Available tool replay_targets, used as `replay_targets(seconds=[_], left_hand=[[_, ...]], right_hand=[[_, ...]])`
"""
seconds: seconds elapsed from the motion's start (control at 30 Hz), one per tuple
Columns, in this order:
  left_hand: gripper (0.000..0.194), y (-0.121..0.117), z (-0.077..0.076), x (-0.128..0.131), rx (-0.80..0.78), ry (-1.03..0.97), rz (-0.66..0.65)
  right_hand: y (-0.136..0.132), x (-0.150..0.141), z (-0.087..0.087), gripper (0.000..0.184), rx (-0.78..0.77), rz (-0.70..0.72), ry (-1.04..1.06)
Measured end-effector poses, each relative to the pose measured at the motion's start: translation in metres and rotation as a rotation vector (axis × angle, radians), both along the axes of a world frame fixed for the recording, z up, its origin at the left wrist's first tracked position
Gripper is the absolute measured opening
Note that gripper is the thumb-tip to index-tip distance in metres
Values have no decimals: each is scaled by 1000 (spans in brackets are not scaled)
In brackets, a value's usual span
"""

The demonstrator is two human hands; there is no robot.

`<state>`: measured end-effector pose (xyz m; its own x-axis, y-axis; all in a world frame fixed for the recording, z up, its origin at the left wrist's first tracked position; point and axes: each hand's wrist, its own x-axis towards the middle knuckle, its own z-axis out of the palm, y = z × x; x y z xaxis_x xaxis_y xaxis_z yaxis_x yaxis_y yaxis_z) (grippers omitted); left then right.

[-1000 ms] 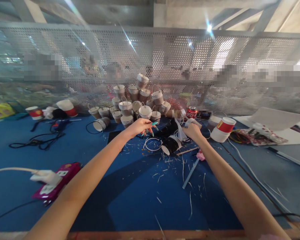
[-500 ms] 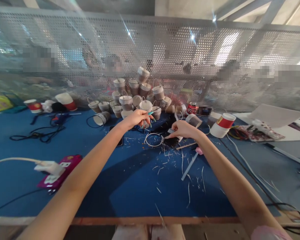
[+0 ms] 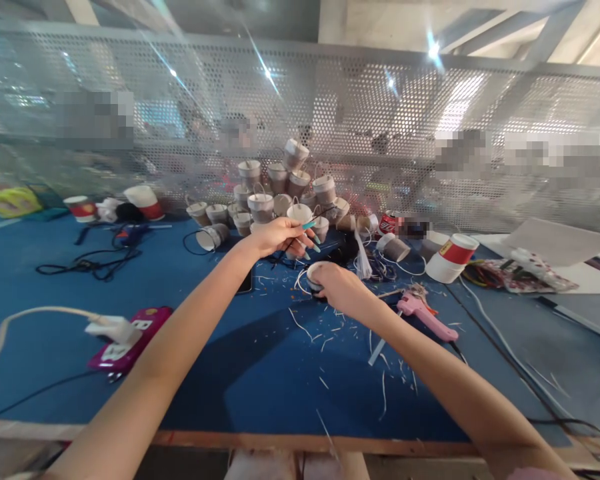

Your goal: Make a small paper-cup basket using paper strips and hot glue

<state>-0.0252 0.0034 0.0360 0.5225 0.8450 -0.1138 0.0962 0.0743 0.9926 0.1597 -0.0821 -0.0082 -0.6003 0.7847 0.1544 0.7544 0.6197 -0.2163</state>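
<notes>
My left hand (image 3: 287, 238) is raised in front of the pile of small grey-and-white cups (image 3: 261, 208). Its thumb and forefinger pinch a thin dark cord (image 3: 324, 215), while the other fingers hang loosely. To the right and lower, my right hand (image 3: 341, 287) has its fingers closed on the rim of a small cup (image 3: 318, 269). A white wire loop (image 3: 303, 281) shows at that cup's left side. My right fingertips are partly hidden. Beyond the right hand lies a bundle of white strips (image 3: 363, 259).
A pink glue gun (image 3: 427, 317) lies beside my right forearm. Red-and-white paper cups (image 3: 453, 257) stand at the right and far left. A purple power strip (image 3: 135, 337) sits by my left forearm. Trimmed white scraps litter the blue table (image 3: 280, 373); a perforated screen (image 3: 180, 133) rises behind.
My right hand has moved slightly left and down and now grips a small cup. The glue gun has come into view beside the arm. My left hand keeps its pinch.
</notes>
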Motion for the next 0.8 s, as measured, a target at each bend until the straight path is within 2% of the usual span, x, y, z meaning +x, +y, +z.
replay_targets(seconds=[0.07,0.13,0.23,0.33,0.47,0.57,0.63,0.8], left_hand=[[15,-1,1,1,5,3,8],[17,-3,3,1,7,7,33],[19,-5,7,0,16,1,62],[18,-4,9,-4,34,-1,84],[18,-2,8,-7,45,-7,92],[16,-2,7,-5,20,-6,37],[16,-4,6,-3,10,7,-2],[16,-9,8,0,24,25,-44]], right_hand=[[15,6,-10,17,55,-71,0],[29,14,-15,10,52,-123,12],[38,24,-9,4,78,-155,47],[32,27,6,22,86,-132,137],[14,19,11,34,-91,28,132],[9,9,2,26,-77,62,115],[10,3,-5,17,-22,17,98],[17,1,-8,9,-43,-123,11]])
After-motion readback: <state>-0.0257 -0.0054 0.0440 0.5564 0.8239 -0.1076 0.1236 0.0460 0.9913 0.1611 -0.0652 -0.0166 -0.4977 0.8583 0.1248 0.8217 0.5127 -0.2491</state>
